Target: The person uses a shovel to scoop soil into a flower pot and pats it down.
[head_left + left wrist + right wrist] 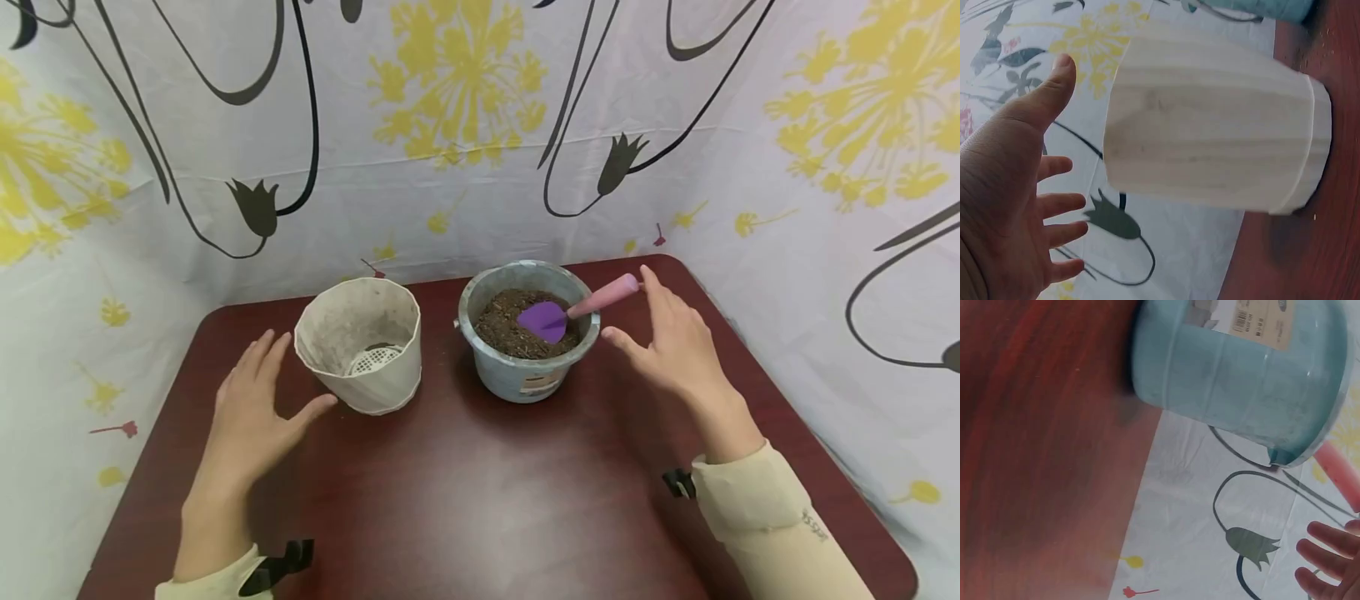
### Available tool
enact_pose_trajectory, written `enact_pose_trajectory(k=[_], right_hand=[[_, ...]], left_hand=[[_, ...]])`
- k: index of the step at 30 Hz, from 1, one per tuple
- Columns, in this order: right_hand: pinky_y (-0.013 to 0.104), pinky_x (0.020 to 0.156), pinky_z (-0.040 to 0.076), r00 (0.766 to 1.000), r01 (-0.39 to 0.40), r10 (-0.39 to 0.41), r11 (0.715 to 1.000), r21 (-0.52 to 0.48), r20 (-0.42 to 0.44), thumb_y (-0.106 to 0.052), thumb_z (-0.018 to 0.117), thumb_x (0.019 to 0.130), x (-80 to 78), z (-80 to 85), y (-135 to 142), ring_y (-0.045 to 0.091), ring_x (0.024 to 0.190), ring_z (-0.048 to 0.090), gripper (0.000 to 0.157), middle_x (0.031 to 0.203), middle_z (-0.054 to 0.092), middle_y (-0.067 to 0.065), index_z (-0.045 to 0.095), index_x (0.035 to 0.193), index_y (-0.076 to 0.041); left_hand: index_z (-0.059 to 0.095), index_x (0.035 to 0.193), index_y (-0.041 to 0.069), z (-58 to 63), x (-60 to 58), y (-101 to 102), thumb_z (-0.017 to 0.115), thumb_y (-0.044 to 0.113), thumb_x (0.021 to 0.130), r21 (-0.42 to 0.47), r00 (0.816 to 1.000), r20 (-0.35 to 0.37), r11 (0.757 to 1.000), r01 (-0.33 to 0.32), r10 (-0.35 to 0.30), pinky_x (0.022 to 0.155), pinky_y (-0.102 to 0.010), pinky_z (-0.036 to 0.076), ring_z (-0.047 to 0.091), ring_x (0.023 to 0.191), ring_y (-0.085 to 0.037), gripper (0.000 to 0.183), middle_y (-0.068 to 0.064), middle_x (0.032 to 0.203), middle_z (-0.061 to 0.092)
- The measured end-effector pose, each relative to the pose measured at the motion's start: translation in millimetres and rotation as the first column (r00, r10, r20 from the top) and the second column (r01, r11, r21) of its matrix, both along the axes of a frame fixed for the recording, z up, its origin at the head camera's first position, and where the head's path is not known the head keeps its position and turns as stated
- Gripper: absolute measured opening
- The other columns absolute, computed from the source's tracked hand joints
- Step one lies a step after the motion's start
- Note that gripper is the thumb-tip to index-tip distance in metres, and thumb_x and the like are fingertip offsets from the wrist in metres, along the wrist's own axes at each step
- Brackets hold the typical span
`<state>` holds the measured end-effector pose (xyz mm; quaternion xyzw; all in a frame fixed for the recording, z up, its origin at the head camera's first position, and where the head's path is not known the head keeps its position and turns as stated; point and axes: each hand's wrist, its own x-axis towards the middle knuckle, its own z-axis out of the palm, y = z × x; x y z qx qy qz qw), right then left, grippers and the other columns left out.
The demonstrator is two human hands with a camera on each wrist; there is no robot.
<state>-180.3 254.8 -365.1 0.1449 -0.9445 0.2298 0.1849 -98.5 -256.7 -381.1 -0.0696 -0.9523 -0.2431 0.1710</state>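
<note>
A white plastic flower pot (378, 387) with a perforated bottom stands on the left of the table. My left hand (251, 417) is just beside it, thumb spread from the fingers, holding nothing; the left wrist view shows a gap between that hand (1016, 187) and the pot (1210, 119). A blue-grey bucket (517, 379) of dark soil (506, 325) stands right of the pot. In the soil lies a hand trowel with a purple blade (543, 321) and a pink handle (607, 294) leaning over the rim. Near the handle's end my right hand (678, 350) hovers with spread fingers, grasping nothing.
The dark red wooden table (480, 500) has rounded corners. A white cloth (450, 208) printed with yellow flowers and dark stems hangs behind it and along both sides. A paper label (1263, 322) is stuck on the bucket's side.
</note>
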Motion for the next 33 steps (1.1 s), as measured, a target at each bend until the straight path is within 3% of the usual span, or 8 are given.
enact_pose_trajectory(k=[3,7,14,18,23,30,33], right_hand=[[0.069,0.099,0.038,1.000,0.013,-0.013,1.000,-0.026,0.006,-0.057,0.068,0.090,-2.3,5.4,-1.7,0.049,0.131,0.047,0.096,0.151,0.045,0.026,0.024,0.161,-0.009],[0.068,0.099,0.040,1.000,0.018,-0.018,0.999,-0.039,0.003,-0.055,0.069,0.090,-5.4,12.1,-4.1,0.046,0.132,0.048,0.094,0.153,0.044,0.023,0.027,0.160,-0.009],[0.066,0.091,0.044,1.000,0.017,-0.017,0.999,-0.028,-0.011,-0.047,0.072,0.091,-8.0,17.1,-8.3,0.047,0.122,0.055,0.087,0.143,0.053,0.026,0.035,0.156,-0.003],[0.065,0.090,0.046,1.000,0.010,-0.010,1.000,-0.013,-0.021,-0.043,0.074,0.090,-10.7,18.4,-10.9,0.047,0.118,0.058,0.082,0.143,0.055,0.022,0.041,0.152,-0.002],[0.063,0.085,0.047,0.999,0.003,-0.003,1.000,0.000,-0.036,-0.042,0.075,0.089,-14.2,19.8,-13.7,0.048,0.109,0.061,0.075,0.134,0.062,0.021,0.047,0.148,-0.004],[0.054,0.073,0.049,0.999,-0.019,0.019,1.000,-0.010,-0.047,-0.040,0.074,0.091,-21.8,21.4,-16.0,0.032,0.073,0.061,0.063,0.106,0.073,0.015,0.056,0.140,-0.004],[0.054,0.075,0.050,0.998,-0.034,0.033,0.999,-0.018,-0.052,-0.036,0.076,0.091,-24.3,23.3,-16.9,0.032,0.077,0.064,0.058,0.104,0.075,0.013,0.059,0.135,-0.003]], left_hand=[[0.042,0.151,0.002,2.3,-4.7,11.1,0.085,0.043,0.078,0.007,0.996,-0.078,0.999,0.041,-0.041,0.110,-0.071,0.023,0.030,0.145,-0.046,0.094,-0.024,0.156,0.037],[0.050,0.144,0.000,4.2,-15.0,31.1,0.084,0.040,0.077,-0.007,0.974,-0.186,0.992,0.129,-0.128,0.111,-0.069,0.026,0.037,0.140,-0.046,0.084,-0.026,0.149,0.045],[0.054,0.140,0.000,9.1,-32.1,67.6,0.084,0.038,0.078,-0.014,0.933,-0.247,0.963,0.268,-0.263,0.112,-0.063,0.030,0.042,0.137,-0.041,0.078,-0.022,0.145,0.050],[0.056,0.139,0.000,13.1,-39.9,85.3,0.084,0.035,0.080,-0.016,0.917,-0.242,0.946,0.324,-0.318,0.114,-0.058,0.030,0.044,0.137,-0.037,0.074,-0.020,0.143,0.052],[0.053,0.143,0.002,18.5,-46.2,106.7,0.080,0.038,0.086,-0.025,0.916,-0.175,0.932,0.362,-0.361,0.115,-0.057,0.031,0.041,0.140,-0.037,0.073,-0.020,0.147,0.050],[0.047,0.150,0.004,19.8,-50.6,133.1,0.074,0.039,0.093,0.000,0.913,-0.055,0.915,0.404,-0.404,0.118,-0.054,0.030,0.037,0.144,-0.038,0.073,-0.020,0.153,0.043],[0.047,0.149,0.002,19.3,-52.3,142.7,0.073,0.038,0.094,0.014,0.909,-0.031,0.910,0.415,-0.415,0.118,-0.052,0.031,0.037,0.145,-0.037,0.071,-0.020,0.154,0.043]])
